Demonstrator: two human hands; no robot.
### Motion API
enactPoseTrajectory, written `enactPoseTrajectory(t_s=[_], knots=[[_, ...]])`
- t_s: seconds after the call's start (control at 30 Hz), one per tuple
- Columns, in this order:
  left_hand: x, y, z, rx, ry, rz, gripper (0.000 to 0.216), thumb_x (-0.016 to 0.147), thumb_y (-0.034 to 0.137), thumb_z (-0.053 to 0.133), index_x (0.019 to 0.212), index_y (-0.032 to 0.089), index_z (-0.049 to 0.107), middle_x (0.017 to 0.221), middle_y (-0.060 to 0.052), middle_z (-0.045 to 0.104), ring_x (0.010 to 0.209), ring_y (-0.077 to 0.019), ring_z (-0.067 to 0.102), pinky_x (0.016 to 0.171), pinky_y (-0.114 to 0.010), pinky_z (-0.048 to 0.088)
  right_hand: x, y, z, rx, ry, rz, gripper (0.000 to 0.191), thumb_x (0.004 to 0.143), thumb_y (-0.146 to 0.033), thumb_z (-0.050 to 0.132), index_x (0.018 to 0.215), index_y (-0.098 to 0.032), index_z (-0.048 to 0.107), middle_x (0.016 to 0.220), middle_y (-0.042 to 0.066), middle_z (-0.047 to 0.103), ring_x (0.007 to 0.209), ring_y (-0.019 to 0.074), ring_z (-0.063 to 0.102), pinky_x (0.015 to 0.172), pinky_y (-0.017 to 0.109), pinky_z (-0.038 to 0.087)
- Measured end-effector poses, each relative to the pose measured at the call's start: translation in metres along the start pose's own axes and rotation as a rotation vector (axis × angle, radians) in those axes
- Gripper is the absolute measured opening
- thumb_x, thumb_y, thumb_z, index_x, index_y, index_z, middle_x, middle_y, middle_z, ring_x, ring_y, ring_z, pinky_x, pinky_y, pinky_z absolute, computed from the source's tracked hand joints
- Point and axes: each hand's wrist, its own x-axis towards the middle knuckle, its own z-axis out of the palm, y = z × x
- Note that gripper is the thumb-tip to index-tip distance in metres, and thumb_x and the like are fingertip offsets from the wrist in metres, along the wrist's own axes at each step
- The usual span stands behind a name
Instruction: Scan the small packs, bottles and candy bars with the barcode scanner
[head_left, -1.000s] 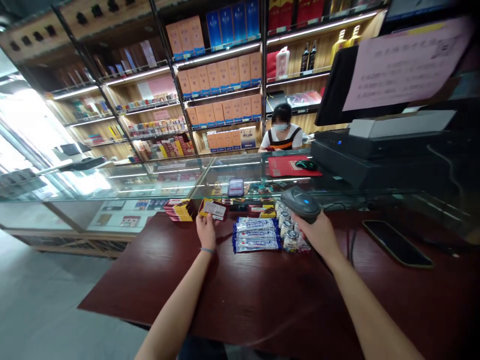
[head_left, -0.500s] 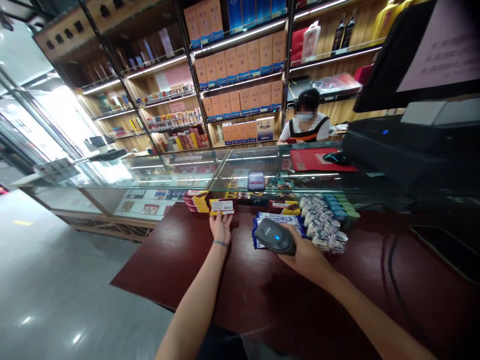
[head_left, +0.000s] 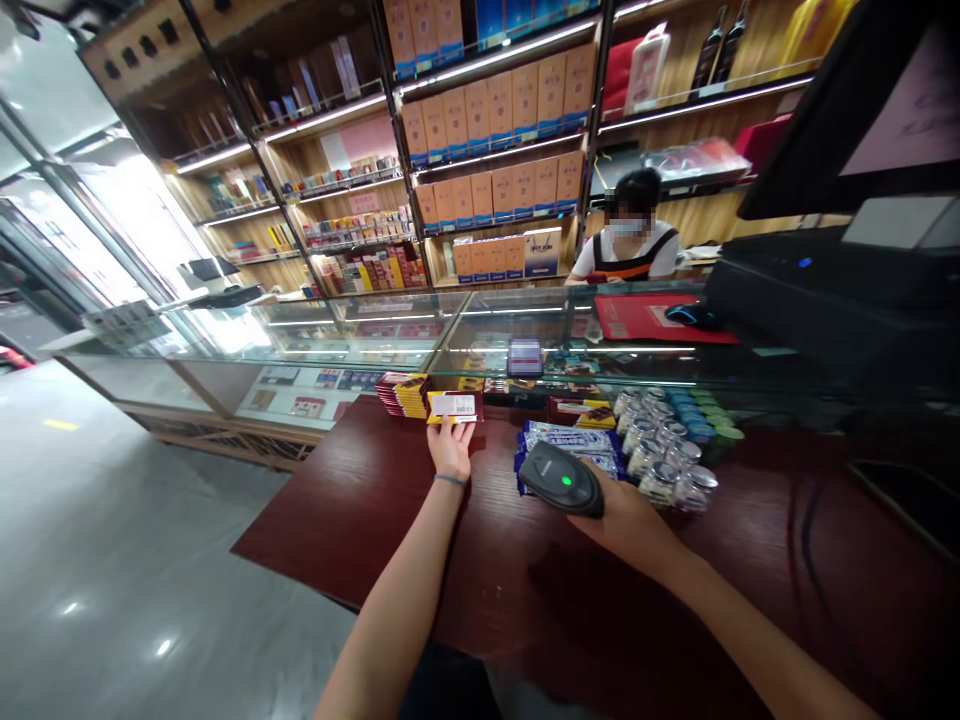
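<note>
Held up in my left hand (head_left: 451,447) is a yellow and dark red chocolate box (head_left: 454,405), its white label with a barcode turned toward me. A stack of similar chocolate boxes (head_left: 403,394) stands just left of it. My right hand (head_left: 624,515) is closed around a dark handheld barcode scanner (head_left: 559,478), which shows a green light and points left toward the box. Partly under the scanner lie several blue and white snack packets (head_left: 570,436). Behind them is another chocolate box (head_left: 581,412). Lidded clear jars (head_left: 660,450) stand in rows to the right.
The dark red table (head_left: 337,510) meets a glass display counter (head_left: 352,335). A small screen (head_left: 525,357) sits behind the boxes. A monitor (head_left: 847,130) and dark machine (head_left: 817,290) stand at right. Beyond the counter sits a masked person (head_left: 630,245). A phone-like slab (head_left: 911,500) lies at right.
The scanner's light has turned from blue to green. The whole view has shifted slightly, moving things to the right. Both hands keep their holds.
</note>
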Motion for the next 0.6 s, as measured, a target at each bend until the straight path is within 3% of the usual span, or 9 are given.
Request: enactPoseTrajectory(t_s=[0.43, 0.5, 0.6], knots=[[0.0, 0.004, 0.003, 0.076, 0.064, 0.044, 0.018, 0.089, 0.019, 0.065, 0.096, 0.022, 0.048, 0.095, -0.001, 0.067, 0.08, -0.013, 0.071, 0.085, -0.04, 0.06, 0.001, -0.001, -0.005, 0.023, -0.009, 0.077, 0.05, 0.076, -0.041, 0.056, 0.123, -0.025, 0.049, 0.096, 0.007, 0.076, 0.095, 0.0342, 0.074, 0.078, 0.04, 0.051], [0.002, 0.011, 0.006, 0.119, 0.097, 0.136, 0.018, 0.087, 0.018, 0.064, 0.098, 0.022, 0.05, 0.095, -0.001, 0.066, 0.08, -0.0123, 0.069, 0.083, -0.038, 0.06, 0.002, -0.001, -0.007, 0.027, -0.005, 0.105, 0.049, 0.076, -0.042, 0.057, 0.121, -0.025, 0.05, 0.095, 0.007, 0.076, 0.094, 0.0337, 0.074, 0.077, 0.039, 0.051], [0.011, 0.033, 0.012, 0.173, 0.173, 0.388, 0.018, 0.087, 0.02, 0.064, 0.101, 0.023, 0.052, 0.101, -0.001, 0.066, 0.089, -0.0127, 0.069, 0.083, -0.031, 0.058, 0.004, -0.001, -0.009, 0.049, 0.002, 0.138, 0.047, 0.076, -0.044, 0.059, 0.119, -0.027, 0.052, 0.092, 0.005, 0.076, 0.092, 0.0324, 0.074, 0.076, 0.037, 0.051]])
